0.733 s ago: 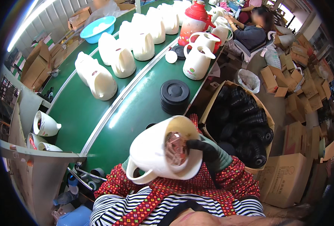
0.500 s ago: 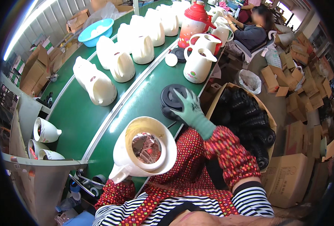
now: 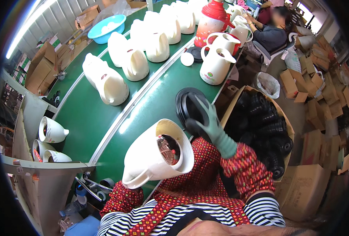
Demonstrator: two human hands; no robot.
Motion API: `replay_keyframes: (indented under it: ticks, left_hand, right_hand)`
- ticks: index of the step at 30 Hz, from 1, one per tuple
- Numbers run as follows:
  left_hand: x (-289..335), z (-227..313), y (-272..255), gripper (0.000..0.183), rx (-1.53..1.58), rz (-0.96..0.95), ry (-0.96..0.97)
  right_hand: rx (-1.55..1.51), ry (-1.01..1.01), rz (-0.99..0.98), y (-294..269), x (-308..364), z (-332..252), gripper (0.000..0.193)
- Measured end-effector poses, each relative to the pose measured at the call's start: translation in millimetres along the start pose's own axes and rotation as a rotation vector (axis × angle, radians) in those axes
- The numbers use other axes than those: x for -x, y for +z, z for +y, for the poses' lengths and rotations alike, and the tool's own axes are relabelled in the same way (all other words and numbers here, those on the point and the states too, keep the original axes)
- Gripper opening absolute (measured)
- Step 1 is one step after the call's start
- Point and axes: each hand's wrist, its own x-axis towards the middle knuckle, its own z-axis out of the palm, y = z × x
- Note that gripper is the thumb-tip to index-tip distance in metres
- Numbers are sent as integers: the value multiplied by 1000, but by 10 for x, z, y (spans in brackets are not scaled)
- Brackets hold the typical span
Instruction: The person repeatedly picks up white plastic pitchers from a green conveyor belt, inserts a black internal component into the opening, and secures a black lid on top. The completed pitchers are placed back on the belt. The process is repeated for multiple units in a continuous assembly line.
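White jug point(image 3: 141, 153), held tilted on the near side of the stack of black discs point(image 3: 180, 108) and a little to its left, wide open base turned to the right, handle point(image 3: 142, 179) low on the near side. Shell probably of stiff, hard plastic, light for its bulk, and smooth enough to slide if gripped loosely. Inside, a shiny, pinkish, mirror-like liner point(image 3: 167, 151); likely glass, so probably fragile, with most of the weight there, and not to be knocked or pressed. Best cradled under the rounded wall, with the handle as second hold and fingers kept clear of the liner.

Left hand hidden behind the jug, only the red patterned sleeve point(image 3: 121, 198) in view; grip impossible to tell, support from below a fair guess. Right hand point(image 3: 215, 131), in a green glove with dark palm, right at the stack, thumb and spread fingers pinching the rim of a tilted black disc point(image 3: 195, 105). Disc likely light and stiff, easiest to take across the rim; flat face probably slicker.

Beyond the stack, on the green counter point(image 3: 147, 110), an upright white jug with a small printed motif point(image 3: 215, 67). Right of the stack, a carton point(image 3: 290, 131) full of black parts point(image 3: 261, 129).
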Motion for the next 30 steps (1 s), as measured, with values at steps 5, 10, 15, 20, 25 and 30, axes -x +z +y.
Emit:
replay_keyframes:
  ticks: [5,10,15,20,25,30]
  left_hand:
    - [-156,-167,349,63,-26,-173,-26]
    - [-246,-404,529,63,-30,-309,-63]
    - [-228,-605,587,63,6,-350,-85]
    - [-463,-715,339,40,-151,24,225]
    - [-399,-118,748,33,-1090,22,1140]
    - [-276,-320,842,51,-442,-343,83]
  right_hand:
    - [-217,-2,30,-185,868,-553,104]
    - [-303,52,94,-346,1306,-703,101]
    - [-373,30,179,-457,1653,-679,93]
    - [-1196,263,325,-423,1772,-644,60]
    - [-1533,609,59,-554,1978,-10,61]
    - [-198,-271,163,-1059,1877,-807,76]
